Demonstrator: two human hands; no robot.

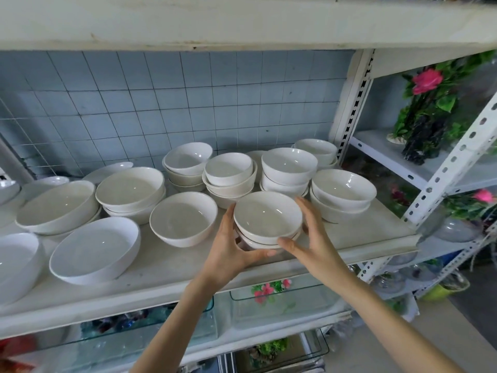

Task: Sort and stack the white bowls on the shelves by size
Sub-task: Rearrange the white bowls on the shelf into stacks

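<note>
A small stack of white bowls [267, 220] stands near the front edge of the white shelf [172, 267]. My left hand [231, 249] cups its left side, thumb under the lower rim. My right hand [312, 235] cups its right side, thumb at the front. A single medium bowl [183, 218] sits just left of the stack. Behind stand several stacks of small bowls [289, 168]. Wide shallow bowls [94, 249] fill the shelf's left half.
A blue tiled wall backs the shelf, and the upper shelf board [242, 22] hangs close overhead. A white slotted upright [355, 103] bounds the right end. Artificial flowers [427, 103] and glassware fill the neighbouring rack. Glass trays [279, 305] lie on the shelf below.
</note>
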